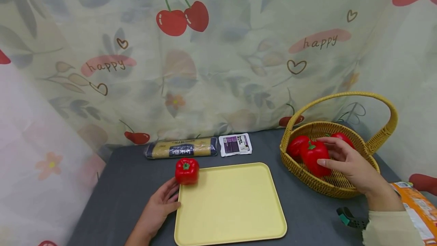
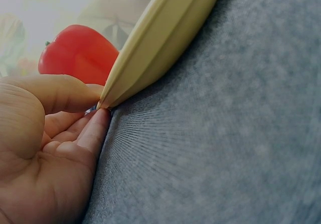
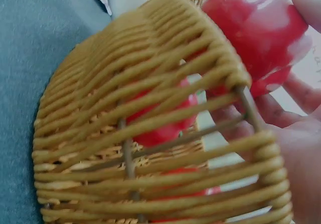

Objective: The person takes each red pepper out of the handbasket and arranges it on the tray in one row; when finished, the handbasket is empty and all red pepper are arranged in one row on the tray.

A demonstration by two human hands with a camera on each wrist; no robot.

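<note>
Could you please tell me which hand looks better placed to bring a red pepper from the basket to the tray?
Probably the right hand: it grips a red pepper at the wicker basket. The left hand is across the tray from the basket, pinching the tray's edge.

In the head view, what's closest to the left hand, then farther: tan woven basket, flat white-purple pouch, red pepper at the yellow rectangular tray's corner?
1. Red pepper: just beyond the left hand.
2. White-purple pouch: behind the tray.
3. Woven basket: far right.
</note>
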